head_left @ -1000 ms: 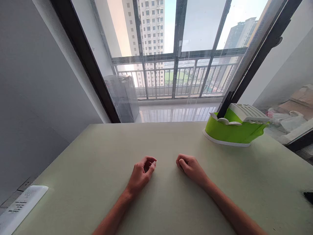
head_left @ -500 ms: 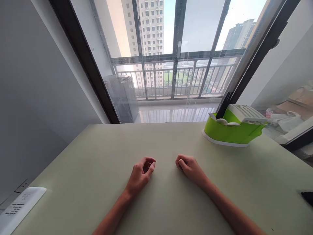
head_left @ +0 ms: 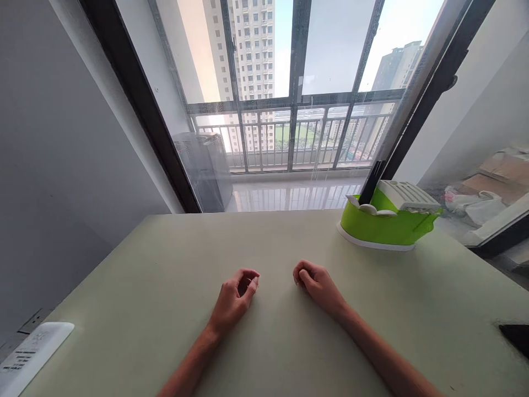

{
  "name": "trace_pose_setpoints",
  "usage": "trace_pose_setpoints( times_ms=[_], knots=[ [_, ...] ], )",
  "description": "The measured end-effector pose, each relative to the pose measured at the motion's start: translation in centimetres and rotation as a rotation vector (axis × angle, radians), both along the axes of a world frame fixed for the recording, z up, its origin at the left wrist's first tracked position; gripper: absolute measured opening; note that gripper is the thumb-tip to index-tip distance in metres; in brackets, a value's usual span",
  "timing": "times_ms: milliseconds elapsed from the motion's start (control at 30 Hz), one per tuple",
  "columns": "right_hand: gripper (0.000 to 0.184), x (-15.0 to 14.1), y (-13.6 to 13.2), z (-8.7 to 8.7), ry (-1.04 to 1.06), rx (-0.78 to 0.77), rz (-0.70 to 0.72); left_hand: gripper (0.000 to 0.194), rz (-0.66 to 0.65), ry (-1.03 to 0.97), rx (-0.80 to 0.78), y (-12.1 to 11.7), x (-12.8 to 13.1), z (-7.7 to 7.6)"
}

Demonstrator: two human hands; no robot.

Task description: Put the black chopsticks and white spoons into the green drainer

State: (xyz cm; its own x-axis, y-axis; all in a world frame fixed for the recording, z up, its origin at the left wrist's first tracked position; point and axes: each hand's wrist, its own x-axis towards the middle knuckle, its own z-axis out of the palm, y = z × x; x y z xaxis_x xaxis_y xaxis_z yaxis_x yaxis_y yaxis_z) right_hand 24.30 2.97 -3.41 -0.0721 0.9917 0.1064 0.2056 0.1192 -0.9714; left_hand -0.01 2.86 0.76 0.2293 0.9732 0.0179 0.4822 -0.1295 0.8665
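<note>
Person seated or standing at the near side of a pale green bench (head_left: 177, 259), both forearms laid across it. Left hand (head_left: 229, 306): fingers loosely curled, thumb tip close by the forefinger tip, a dark hollow between; cannot tell whether the tips meet. No object seen in it. Right hand (head_left: 320, 286): fingers folded together into a loose fist, thumb over them, no object showing. Hands near each other but apart.

Green holder (head_left: 376, 227) stands upright at the far right of the bench, beyond the right hand, nearest to it but well clear. Black sticks (head_left: 371, 184) lean up out of it; slotted white top (head_left: 409, 194) to their right.

Stage, my judgement: no handling under way. Nothing lifted; holder untouched by either hand, sticks in their place.

Also noted: white strip (head_left: 39, 353) at left edge; dark object (head_left: 516, 335) at right, cut off, unidentifiable.
</note>
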Motion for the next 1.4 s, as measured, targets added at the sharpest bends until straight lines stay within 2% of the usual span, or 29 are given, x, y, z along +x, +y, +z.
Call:
trace_pose_setpoints(
  times_ms=[133,300,433,600,733,833,1033,1200,1400],
  knots=[
    [0.015,1.1,1.7,2.0,0.073,0.088,-0.086,0.032,0.004,0.019,-0.001,0.0,-0.1,0.0],
    [0.016,3.5,4.7,7.3,0.125,0.268,-0.311,0.033,0.002,0.024,0.006,0.2,-0.3,-0.2],
    [0.018,5.6,5.3,11.0,0.038,0.368,-0.445,0.033,0.001,0.033,0.011,0.4,-0.4,-0.4],
    [0.026,9.1,4.5,12.9,-0.195,0.445,-0.635,0.035,-0.003,0.041,0.031,0.4,-0.5,-0.3],
    [0.033,12.5,4.1,13.1,-0.434,0.570,-0.877,0.035,0.006,0.064,0.044,0.4,-0.6,-0.3],
    [0.037,14.9,4.0,12.5,-0.576,0.621,-0.979,0.035,0.011,0.080,0.035,0.3,-0.6,-0.2],
    [0.048,18.3,4.7,9.7,-0.760,0.502,-1.082,0.034,-0.003,0.092,0.017,0.2,-0.6,0.2],
    [0.057,19.4,5.8,7.3,-0.779,0.473,-1.109,0.034,0.001,0.103,0.015,0.2,-0.5,0.4],
    [0.049,19.7,6.0,6.7,-0.731,0.472,-1.145,0.033,0.006,0.110,0.020,0.1,-0.5,0.4]
  ],
)
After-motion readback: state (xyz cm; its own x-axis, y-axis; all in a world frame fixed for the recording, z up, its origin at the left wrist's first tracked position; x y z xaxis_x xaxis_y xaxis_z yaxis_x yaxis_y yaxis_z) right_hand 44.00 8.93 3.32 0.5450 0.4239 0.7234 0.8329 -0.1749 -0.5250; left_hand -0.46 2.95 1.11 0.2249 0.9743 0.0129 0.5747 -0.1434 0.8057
